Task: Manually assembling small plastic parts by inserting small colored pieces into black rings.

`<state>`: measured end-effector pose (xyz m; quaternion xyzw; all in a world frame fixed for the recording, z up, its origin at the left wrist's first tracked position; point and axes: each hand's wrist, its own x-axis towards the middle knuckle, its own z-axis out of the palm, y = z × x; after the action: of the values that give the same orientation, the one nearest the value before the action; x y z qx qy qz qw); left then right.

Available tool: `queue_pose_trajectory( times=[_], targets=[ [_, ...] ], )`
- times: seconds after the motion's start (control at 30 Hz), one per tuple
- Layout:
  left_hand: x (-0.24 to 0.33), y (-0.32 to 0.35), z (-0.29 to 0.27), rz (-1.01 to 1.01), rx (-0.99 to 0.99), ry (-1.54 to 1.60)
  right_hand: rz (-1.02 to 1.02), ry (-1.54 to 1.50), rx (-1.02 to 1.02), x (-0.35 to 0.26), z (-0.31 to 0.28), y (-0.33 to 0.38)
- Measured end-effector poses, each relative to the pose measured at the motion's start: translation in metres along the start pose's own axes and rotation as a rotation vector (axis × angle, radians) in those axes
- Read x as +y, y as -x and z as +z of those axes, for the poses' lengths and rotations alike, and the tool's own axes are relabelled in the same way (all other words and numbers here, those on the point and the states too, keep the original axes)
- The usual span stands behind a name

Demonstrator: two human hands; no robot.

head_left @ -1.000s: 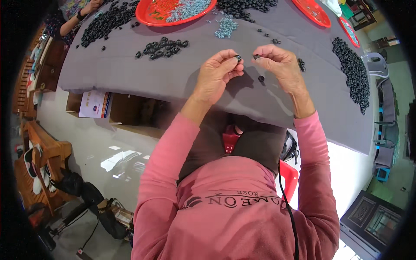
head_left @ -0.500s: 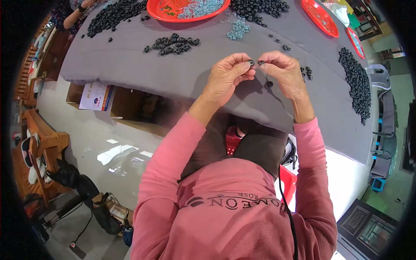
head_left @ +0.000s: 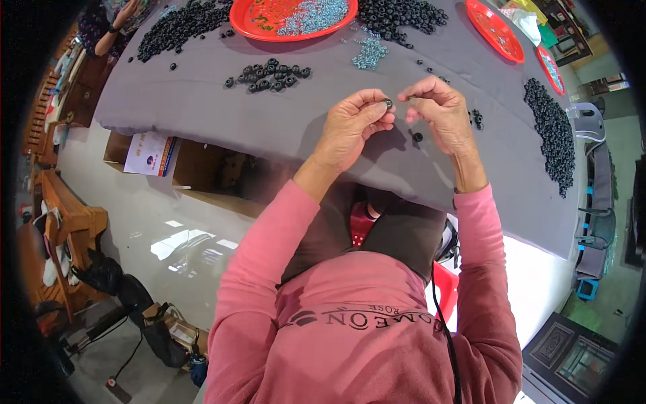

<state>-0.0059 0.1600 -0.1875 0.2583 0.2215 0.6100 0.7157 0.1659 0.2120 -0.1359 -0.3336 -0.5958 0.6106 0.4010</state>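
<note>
Grey-covered tabletop (head_left: 182, 101) with black beads (head_left: 552, 138) heaped around it, plus a big red tray (head_left: 294, 38) holding pale blue beads and some green bits, a second tray (head_left: 496, 34) with a few scattered bits inside, and a small tray (head_left: 559, 91) with more pale blue. Left hand (head_left: 353, 126) has one black bead (head_left: 388, 104) pinched at the fingertips above the near side. Compared to half a second ago, the right hand (head_left: 441, 116) looks looser and slightly further from it, and I honestly can't tell what's in those blurry fingers.
</note>
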Motion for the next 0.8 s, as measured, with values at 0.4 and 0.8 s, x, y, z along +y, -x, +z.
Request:
queue_pose_trajectory(
  times=[0.4, 0.8],
  targets=[
    [-0.002, 0.000, -0.003, 0.006, 0.011, 0.008, -0.101, 0.298, -0.007, 0.010, -0.004, -0.018],
    [-0.003, 0.002, -0.005, -0.001, 0.063, -0.052, -0.224, 0.575, 0.014, 0.001, 0.005, -0.014]
  ],
)
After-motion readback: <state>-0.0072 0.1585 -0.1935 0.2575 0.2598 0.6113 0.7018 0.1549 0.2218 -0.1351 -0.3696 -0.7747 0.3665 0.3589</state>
